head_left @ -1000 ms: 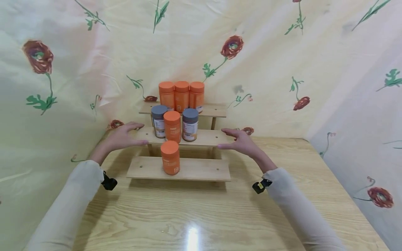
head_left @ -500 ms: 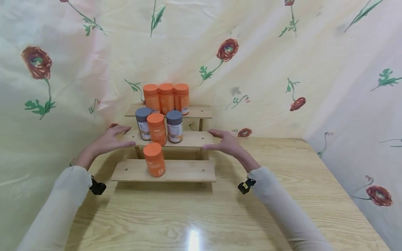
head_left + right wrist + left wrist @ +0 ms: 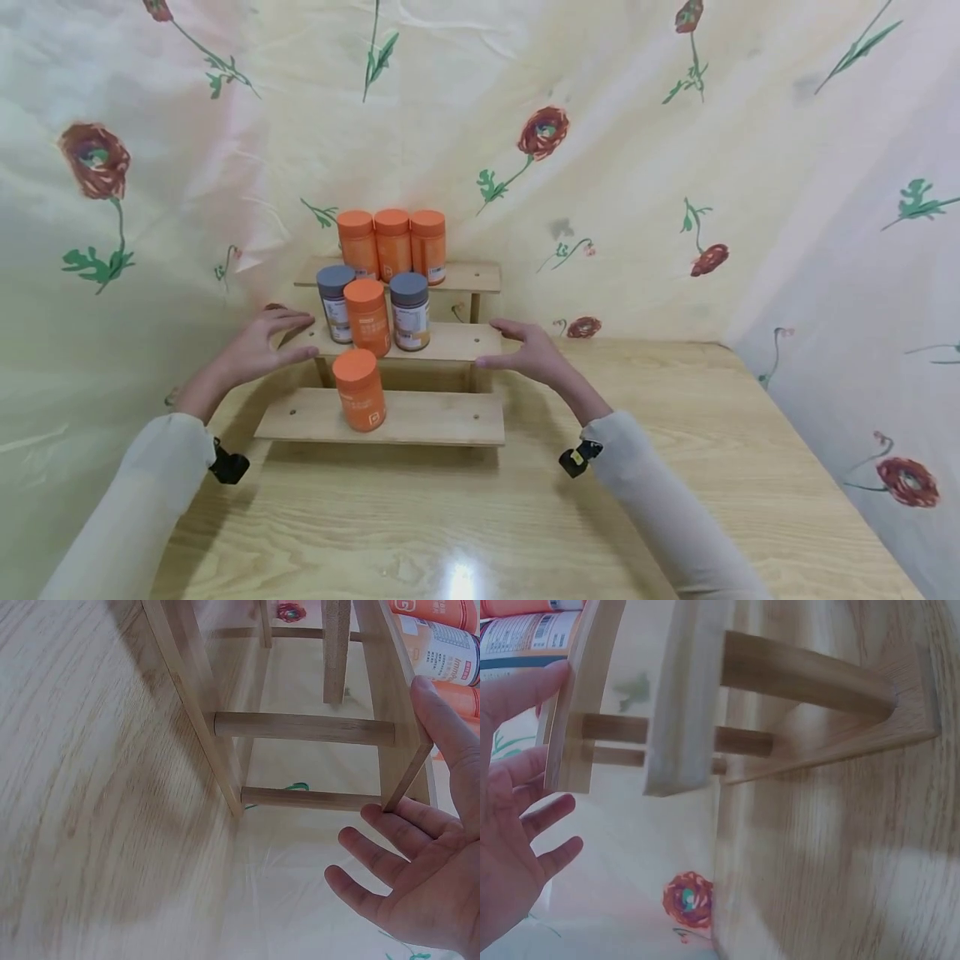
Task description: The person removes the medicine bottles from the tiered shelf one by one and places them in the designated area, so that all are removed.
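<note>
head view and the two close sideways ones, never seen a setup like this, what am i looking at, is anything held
There is no machine, just a person's bare left hand and right hand. The head view comes from a camera worn on the head, looking down. The two close pictures come from wrist cameras, one per arm, so the scene looks turned sideways. On the table is a three-tier wooden stand. Its top shelf has three orange jars, the middle shelf two grey-lidded jars with an orange one between, and the bottom shelf a single orange jar. The hands hold the stand by opposite ends of its middle shelf; neither holds a jar.
</note>
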Demonstrator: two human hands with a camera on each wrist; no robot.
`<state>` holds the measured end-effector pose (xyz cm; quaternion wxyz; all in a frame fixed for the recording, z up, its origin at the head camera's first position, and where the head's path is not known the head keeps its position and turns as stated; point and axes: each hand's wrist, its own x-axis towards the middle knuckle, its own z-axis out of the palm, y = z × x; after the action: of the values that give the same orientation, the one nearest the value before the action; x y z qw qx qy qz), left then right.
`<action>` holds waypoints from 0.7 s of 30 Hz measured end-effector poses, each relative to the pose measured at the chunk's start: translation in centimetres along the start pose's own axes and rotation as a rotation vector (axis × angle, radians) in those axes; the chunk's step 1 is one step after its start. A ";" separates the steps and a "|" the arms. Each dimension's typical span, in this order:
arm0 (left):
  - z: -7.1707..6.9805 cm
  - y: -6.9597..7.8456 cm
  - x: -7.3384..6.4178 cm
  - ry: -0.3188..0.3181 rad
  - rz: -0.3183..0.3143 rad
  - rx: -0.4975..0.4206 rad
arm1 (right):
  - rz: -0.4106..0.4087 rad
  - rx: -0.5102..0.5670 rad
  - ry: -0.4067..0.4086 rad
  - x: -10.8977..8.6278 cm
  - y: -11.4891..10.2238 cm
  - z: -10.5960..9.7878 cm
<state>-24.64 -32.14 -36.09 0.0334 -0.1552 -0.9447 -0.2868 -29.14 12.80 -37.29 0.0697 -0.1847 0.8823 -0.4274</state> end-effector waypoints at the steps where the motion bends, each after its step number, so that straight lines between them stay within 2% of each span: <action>1: 0.0 0.0 -0.1 -0.002 0.002 0.020 | -0.003 -0.004 0.002 0.0 -0.1 0.1; 5: -0.2 0.3 -0.1 -0.003 0.044 0.115 | -0.020 -0.031 0.011 0.1 -0.2 0.1; 8: -0.6 0.7 0.3 -0.004 0.066 0.154 | -0.024 -0.046 0.014 0.2 -0.2 0.1; 14: -1.3 1.1 0.7 -0.008 0.070 0.157 | -0.029 -0.057 0.013 0.3 -0.3 -0.2; 21: -0.8 1.0 0.5 -0.035 0.024 0.127 | -0.040 -0.072 -0.003 0.0 -0.1 -0.2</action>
<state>-24.78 -31.67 -34.77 0.0302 -0.1690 -0.9595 -0.2234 -29.16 12.94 -37.08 0.0556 -0.2053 0.8930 -0.3965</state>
